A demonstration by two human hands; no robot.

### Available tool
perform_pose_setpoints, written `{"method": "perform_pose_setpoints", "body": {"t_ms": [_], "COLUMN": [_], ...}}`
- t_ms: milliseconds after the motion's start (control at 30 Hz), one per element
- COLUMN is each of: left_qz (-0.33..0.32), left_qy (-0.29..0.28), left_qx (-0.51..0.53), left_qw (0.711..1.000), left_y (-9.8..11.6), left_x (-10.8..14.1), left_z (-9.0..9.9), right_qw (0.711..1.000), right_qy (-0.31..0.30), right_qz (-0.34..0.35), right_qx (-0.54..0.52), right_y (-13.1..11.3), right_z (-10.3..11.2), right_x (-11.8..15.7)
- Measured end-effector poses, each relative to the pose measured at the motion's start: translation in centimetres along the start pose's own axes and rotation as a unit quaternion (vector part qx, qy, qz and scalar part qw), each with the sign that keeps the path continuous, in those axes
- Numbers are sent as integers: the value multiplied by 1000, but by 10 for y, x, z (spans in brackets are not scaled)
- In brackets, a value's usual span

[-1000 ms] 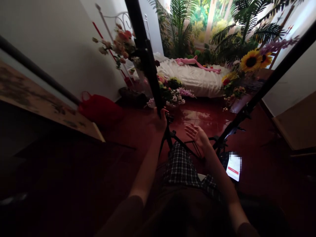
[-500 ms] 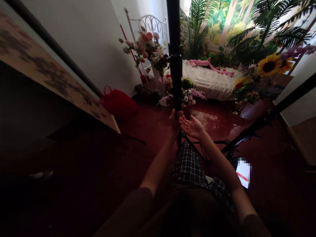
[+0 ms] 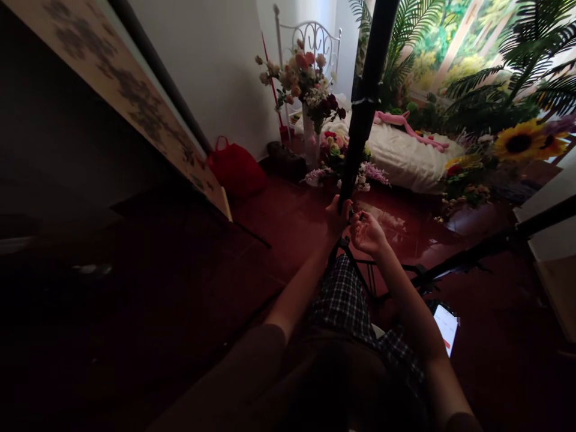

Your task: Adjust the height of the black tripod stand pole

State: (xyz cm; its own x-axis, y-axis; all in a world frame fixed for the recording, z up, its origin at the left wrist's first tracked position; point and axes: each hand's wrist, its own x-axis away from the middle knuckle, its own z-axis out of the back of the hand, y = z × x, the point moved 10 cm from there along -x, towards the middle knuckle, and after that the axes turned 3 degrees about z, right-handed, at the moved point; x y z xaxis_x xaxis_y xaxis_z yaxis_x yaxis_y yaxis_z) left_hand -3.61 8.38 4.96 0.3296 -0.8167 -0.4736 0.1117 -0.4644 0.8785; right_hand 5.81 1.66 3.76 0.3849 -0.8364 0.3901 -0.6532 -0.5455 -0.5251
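Note:
A black telescopic stand [image 3: 362,123] rises between my arms, its upper end leaning to the right. My left hand [image 3: 337,217] is wrapped round its pole low down, above the spread of thin legs [image 3: 360,276]. Close against the pole's right side is my right hand [image 3: 368,234], palm turned up and fingers curled in. A small dark piece shows at those fingertips, too small and dim to name. My lap, in checked cloth [image 3: 339,294], lies just below the hands.
Another black stand [image 3: 472,255] slants across the right, near a lit phone [image 3: 446,327]. A long painted panel [image 3: 148,114] leans at left beside a red bag [image 3: 236,168]. Ahead are a flower vase [image 3: 311,135], a cream-covered bed [image 3: 405,159] and sunflowers [image 3: 517,143].
The stand's pole has gone from upright to leaning right in view. My right hand's fingers, loosely stretched before, have curled in. The whole view has shifted, with the room's things appearing further right.

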Motion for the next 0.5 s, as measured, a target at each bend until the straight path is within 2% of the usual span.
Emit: {"method": "perform_pose_setpoints", "body": {"t_ms": [267,500], "left_qz": [18,34], "left_qy": [-13,-17], "left_qx": [24,61], "left_qw": [999,997], "left_y": [-7,-9], "left_x": [-2,-1], "left_z": [-5,-6], "right_qw": [992,984], "right_qy": [40,51], "right_qz": [-60,-62], "right_qx": [-104,-159], "right_y": [12,11], "right_z": [-2,-11], "right_x": [1,3]}}
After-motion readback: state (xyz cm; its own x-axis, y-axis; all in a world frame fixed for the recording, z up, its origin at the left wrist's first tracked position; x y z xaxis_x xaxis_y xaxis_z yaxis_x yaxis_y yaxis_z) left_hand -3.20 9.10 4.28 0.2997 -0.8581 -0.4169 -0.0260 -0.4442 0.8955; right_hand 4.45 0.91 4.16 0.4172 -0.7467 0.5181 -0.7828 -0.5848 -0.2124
